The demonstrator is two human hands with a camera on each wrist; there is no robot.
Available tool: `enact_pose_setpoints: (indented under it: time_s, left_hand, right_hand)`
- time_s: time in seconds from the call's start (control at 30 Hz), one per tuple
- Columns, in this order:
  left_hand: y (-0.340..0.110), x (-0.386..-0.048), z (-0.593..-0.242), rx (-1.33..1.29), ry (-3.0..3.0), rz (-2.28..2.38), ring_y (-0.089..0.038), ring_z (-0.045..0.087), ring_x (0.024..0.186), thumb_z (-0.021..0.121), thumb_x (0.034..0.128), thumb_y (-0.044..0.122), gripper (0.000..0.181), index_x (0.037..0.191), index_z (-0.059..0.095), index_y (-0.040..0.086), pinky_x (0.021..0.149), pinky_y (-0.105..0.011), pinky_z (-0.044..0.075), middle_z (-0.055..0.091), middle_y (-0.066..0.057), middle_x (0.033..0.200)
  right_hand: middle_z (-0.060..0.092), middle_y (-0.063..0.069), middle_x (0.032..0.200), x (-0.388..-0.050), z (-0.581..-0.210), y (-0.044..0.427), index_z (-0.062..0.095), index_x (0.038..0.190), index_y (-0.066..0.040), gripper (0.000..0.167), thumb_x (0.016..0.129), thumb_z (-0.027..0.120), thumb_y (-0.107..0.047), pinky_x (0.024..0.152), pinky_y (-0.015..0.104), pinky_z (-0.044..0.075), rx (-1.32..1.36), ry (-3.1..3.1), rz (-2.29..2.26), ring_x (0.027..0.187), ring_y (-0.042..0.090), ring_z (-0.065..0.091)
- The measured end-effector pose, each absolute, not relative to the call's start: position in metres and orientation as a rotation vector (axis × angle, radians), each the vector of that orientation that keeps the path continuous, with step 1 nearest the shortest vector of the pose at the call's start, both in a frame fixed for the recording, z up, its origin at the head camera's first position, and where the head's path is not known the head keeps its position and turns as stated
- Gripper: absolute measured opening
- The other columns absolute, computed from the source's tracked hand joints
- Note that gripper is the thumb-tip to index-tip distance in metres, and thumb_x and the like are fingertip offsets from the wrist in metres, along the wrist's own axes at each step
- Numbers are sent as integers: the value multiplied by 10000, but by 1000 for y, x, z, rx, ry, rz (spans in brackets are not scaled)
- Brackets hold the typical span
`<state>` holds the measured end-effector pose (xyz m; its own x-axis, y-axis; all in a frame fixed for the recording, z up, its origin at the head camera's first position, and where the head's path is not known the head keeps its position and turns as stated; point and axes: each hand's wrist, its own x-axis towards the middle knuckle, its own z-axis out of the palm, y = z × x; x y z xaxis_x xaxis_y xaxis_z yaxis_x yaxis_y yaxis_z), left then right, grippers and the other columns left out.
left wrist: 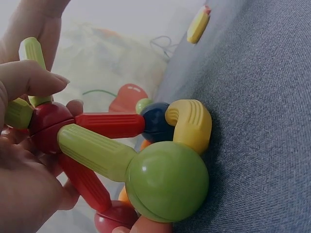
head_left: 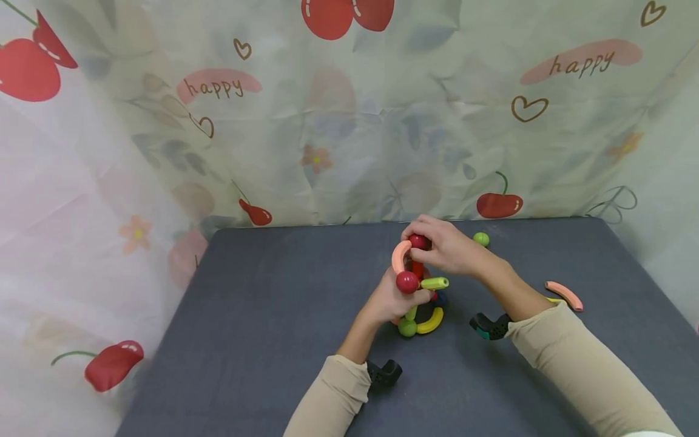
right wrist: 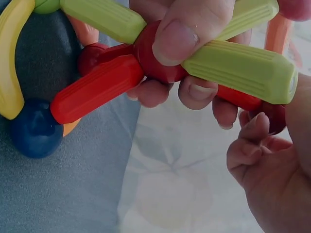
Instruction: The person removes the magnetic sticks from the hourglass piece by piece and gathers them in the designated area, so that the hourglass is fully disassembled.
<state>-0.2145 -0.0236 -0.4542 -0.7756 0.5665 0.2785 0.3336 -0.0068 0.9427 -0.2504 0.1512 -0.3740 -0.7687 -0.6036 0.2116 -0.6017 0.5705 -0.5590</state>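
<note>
A magnetic stick-and-ball toy structure stands on the dark table. Its lower part has a green ball [left wrist: 167, 182], a curved yellow stick [head_left: 430, 321] and a dark blue ball [right wrist: 36, 128]. My left hand [head_left: 394, 298] grips the central dark red ball [right wrist: 160, 53], thumb on its near side, where red and light green sticks meet. One light green stick [head_left: 435, 283] points outward with its end free. Higher up, a curved pink stick [head_left: 400, 257] leans between two red balls. My right hand [head_left: 445, 247] holds the upper red ball [head_left: 419, 241] between thumb and fingers.
A loose green ball [head_left: 481, 239] lies near the table's back edge. To the right is a curved pink stick [head_left: 565, 296], with a yellow piece [head_left: 556, 300] partly hidden by the right forearm. A patterned cloth [head_left: 371, 145] hangs behind the table.
</note>
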Motion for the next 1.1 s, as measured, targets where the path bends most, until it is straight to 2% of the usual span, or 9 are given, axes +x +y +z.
enact_pose_setpoints:
  time_s: [0.17,0.3,0.43,0.5,0.67,0.83,0.9,1.0,1.1]
  left_hand:
    - [-24,-214,-452,927,2079,1856,-129,541,919,662,846,7,733,1472,302,132,766,-201,495,547,-229,1155]
    - [-23,-214,-452,928,2083,1846,-114,533,865,652,854,-12,662,1427,345,110,746,-195,484,551,-185,1093]
    - [-22,-215,-452,949,2097,1842,-107,535,806,646,852,-31,545,1335,412,57,721,-198,492,569,-196,1040]
    - [-22,-214,-452,950,2108,1836,-106,536,789,641,853,-41,516,1313,424,45,716,-197,497,574,-197,1031]
    - [-22,-213,-451,923,2102,1838,-105,535,802,644,849,-50,579,1355,389,68,735,-188,497,563,-190,1057]
    - [-22,-212,-450,893,2088,1871,-99,537,827,639,849,-63,591,1374,381,17,744,-186,492,576,-213,1055]
    - [-22,-212,-449,878,2094,1878,-90,544,840,634,849,-71,590,1382,389,-15,749,-185,494,589,-220,1057]
    - [-22,-211,-448,868,2110,1868,-81,552,840,635,846,-70,577,1379,413,-40,748,-190,501,602,-217,1061]
    - [-21,-211,-448,854,2132,1844,-67,557,853,637,843,-64,574,1376,434,2,754,-189,503,610,-198,1073]
  right_hand:
    - [546,22,1001,-248,-372,151,724,1108,-169,151,987,637,-146,712,295,473,-1083,2812,-911,778,139,499]
    - [519,17,962,-248,-373,150,732,1097,-183,131,999,647,-166,702,286,454,-1088,2829,-875,773,137,477]
    - [551,24,964,-246,-372,148,708,1043,-177,80,971,709,-210,691,285,469,-1045,2863,-883,781,139,496]
    - [585,35,984,-244,-372,146,676,1022,-157,109,952,736,-215,679,284,482,-1005,2866,-921,790,147,515]
    - [630,60,949,-241,-371,143,605,1053,-111,168,960,723,-186,609,281,478,-861,2780,-1077,725,176,535]
    - [582,98,860,-243,-371,148,563,1132,-87,258,1005,663,-289,602,291,466,-604,2658,-1310,665,192,518]
    - [572,117,925,-246,-369,155,552,1189,-75,287,1032,612,-308,647,307,458,-487,2649,-1395,718,215,509]
    - [506,171,1136,-254,-368,175,558,1286,-43,307,1061,499,-243,717,346,401,-394,2739,-1387,880,260,447]
    - [417,262,1280,-267,-381,208,532,1374,25,392,1043,433,-158,714,368,362,-319,2889,-1250,997,323,386]
